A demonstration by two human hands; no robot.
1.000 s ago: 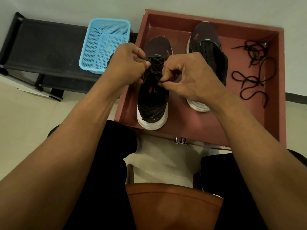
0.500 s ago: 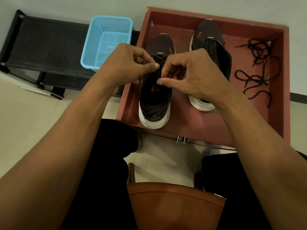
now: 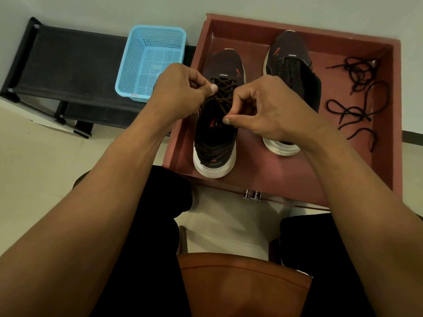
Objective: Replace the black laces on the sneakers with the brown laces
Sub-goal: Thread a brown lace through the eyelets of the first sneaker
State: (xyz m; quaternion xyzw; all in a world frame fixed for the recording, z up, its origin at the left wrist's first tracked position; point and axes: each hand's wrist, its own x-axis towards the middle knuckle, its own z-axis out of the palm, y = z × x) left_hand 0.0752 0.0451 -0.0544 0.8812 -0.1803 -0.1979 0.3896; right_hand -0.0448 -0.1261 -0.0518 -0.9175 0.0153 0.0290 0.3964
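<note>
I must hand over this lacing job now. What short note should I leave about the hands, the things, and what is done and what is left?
Left hand and right hand: each pinches the brown lace over the near sneaker.
Both sneakers stand in the red tray; loose black laces lie at its right side.
Done: near sneaker's black lace is out and the brown lace is crossed through its eyelets.
Left: finish this lacing; check the far sneaker, too dark to tell.
</note>
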